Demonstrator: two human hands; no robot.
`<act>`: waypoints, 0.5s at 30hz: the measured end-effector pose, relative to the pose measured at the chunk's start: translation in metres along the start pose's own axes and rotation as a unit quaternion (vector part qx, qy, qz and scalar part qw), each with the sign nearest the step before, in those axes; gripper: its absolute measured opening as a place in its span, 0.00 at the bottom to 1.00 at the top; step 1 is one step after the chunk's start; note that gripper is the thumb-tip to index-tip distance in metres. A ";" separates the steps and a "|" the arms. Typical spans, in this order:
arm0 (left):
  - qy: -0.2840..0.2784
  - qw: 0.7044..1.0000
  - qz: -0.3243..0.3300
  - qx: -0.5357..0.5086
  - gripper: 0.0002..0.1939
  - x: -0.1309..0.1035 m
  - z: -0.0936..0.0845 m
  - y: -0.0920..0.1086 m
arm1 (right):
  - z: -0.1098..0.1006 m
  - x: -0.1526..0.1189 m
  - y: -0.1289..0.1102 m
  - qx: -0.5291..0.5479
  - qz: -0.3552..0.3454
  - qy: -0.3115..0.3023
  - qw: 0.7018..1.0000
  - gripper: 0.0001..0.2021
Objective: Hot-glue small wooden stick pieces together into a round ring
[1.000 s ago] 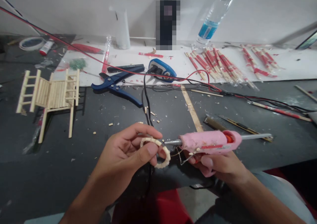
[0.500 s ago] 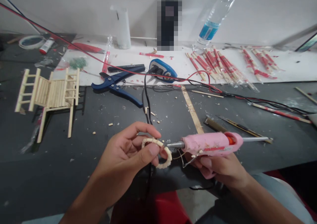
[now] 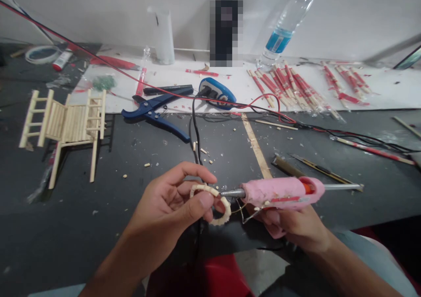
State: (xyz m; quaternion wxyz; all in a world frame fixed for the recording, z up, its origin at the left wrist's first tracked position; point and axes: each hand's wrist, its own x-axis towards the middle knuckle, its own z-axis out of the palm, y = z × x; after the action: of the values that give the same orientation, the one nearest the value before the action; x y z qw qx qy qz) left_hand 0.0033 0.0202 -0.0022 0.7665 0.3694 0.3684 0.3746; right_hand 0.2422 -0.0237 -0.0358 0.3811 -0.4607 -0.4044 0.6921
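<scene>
Between the thumb and fingers of my left hand (image 3: pixel 180 200) is a small ring of short pale wooden pieces (image 3: pixel 223 216), tilted toward the camera. The fingers cover its left part. My right hand (image 3: pixel 296 224) is wrapped round the handle of a pink hot glue gun (image 3: pixel 274 193). The gun's metal nozzle points left, its tip at the upper right edge of the ring; I cannot tell whether it touches. A clear glue stick (image 3: pixel 342 186) sticks out of the gun's back end. Small wooden bits cling to the gun's underside near a bent wire stand.
A small wooden chair-like model (image 3: pixel 69 121) stands at left. Blue pipe cutters (image 3: pixel 154 115) and a blue plug adapter (image 3: pixel 217 93) lie ahead. Bundled sticks (image 3: pixel 292 84), a water bottle (image 3: pixel 279 38) and a utility knife (image 3: pixel 325 170) are at right. Cables (image 3: pixel 197 135) cross the table.
The ring and my left hand have shifted very slightly right. A gap at the ring's upper right now shows by the nozzle tip. The glue gun has barely moved.
</scene>
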 end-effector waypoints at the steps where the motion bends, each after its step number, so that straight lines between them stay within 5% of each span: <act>1: 0.002 1.000 0.001 0.001 0.09 0.000 0.000 0.000 | 0.000 0.000 0.000 -0.003 -0.001 -0.002 1.000 0.26; 15: -0.018 0.999 -0.003 -0.036 0.04 0.000 0.001 -0.001 | -0.001 -0.002 0.004 -0.037 -0.012 0.018 0.999 0.20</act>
State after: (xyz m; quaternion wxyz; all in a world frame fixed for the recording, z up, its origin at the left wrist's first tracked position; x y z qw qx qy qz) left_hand 0.0040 0.0197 -0.0026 0.7874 0.3468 0.3416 0.3782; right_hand 0.2430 -0.0265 -0.0391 0.3796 -0.4820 -0.4284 0.6633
